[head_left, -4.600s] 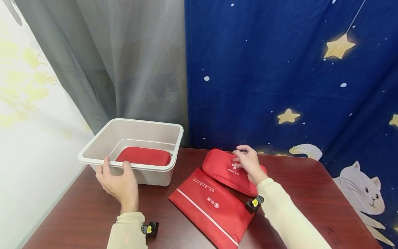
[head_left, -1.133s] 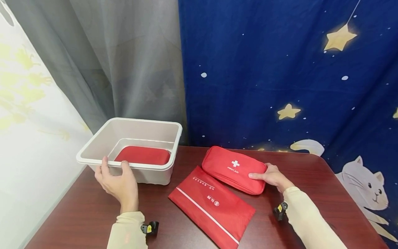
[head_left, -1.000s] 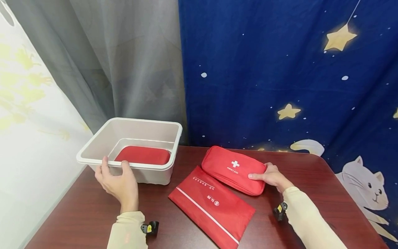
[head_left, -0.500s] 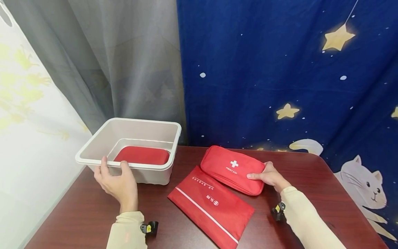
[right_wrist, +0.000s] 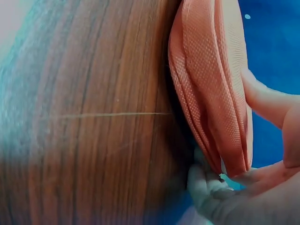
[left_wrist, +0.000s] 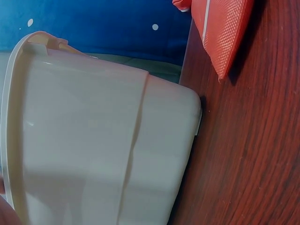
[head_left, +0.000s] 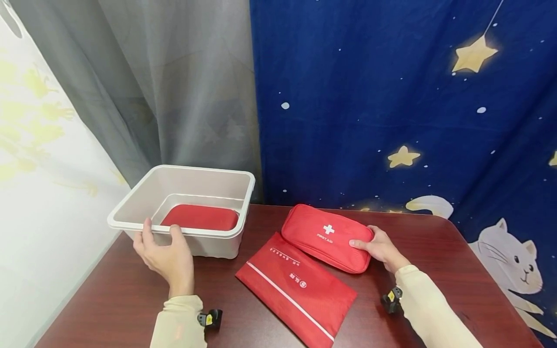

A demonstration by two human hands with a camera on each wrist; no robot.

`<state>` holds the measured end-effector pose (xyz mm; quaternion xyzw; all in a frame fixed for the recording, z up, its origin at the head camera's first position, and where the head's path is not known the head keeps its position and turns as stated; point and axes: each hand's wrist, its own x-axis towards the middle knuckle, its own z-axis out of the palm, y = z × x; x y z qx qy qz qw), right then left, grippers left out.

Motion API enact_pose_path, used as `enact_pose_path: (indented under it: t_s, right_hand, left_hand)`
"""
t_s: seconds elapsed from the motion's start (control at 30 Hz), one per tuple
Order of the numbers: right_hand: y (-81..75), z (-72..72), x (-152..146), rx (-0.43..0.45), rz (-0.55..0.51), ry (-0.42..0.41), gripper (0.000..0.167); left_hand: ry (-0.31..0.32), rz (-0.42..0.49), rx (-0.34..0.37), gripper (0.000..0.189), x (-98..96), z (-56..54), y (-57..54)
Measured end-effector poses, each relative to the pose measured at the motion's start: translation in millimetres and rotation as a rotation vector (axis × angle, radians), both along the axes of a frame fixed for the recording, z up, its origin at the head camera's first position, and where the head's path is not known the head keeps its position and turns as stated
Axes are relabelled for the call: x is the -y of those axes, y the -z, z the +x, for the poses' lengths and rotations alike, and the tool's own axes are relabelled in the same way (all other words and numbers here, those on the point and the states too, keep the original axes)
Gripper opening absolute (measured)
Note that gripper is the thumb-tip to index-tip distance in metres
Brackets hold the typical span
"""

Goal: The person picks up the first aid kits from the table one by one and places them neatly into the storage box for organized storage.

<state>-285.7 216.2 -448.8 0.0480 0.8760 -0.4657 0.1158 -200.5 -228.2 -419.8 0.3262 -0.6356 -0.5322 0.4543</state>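
A light grey plastic bin [head_left: 209,241] stands at the left of the table, a red case [head_left: 201,217] lying inside it. My left hand [head_left: 167,256] holds the bin's front rim, with fingertips hooked over the edge. In the left wrist view the bin's side wall [left_wrist: 89,122] fills most of the frame. Right of the bin lies a red first aid bag [head_left: 313,232] with a white cross. My right hand [head_left: 380,245] grips its right end, thumb on top. In the right wrist view, fingers [right_wrist: 201,190] reach under the bag's zipped edge [right_wrist: 206,89].
A flat red pouch [head_left: 296,295] with a white stripe and printing lies in front of the first aid bag, their edges close together. All rests on a dark reddish wooden table [head_left: 435,270]. Grey and blue star-patterned curtains [head_left: 330,121] hang along the back edge.
My right hand has gone from above the middle of the first aid bag to its right end and taken hold there. The left hand stays on the bin; the bag lies about where it was.
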Motion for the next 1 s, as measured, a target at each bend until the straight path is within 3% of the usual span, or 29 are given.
enact_pose_path:
  t_s: [0.3, 0.8, 1.0]
  right_hand:
    - [9.1, -0.3, -5, -0.055, -0.239, 0.068, 0.065]
    - [13.6, -1.4, -7, -0.072, -0.226, 0.099, 0.049]
    - [15.4, -1.4, -7, -0.066, -0.273, 0.113, 0.048]
  left_hand:
    - [0.005, 0.002, 0.007, 0.055, -0.8, -1.2, -0.6]
    - [-0.003, -0.002, 0.005, 0.055, -0.2, -0.8, 0.5]
    - [-0.002, -0.006, -0.001, 0.055, 0.0, -1.5, 1.6]
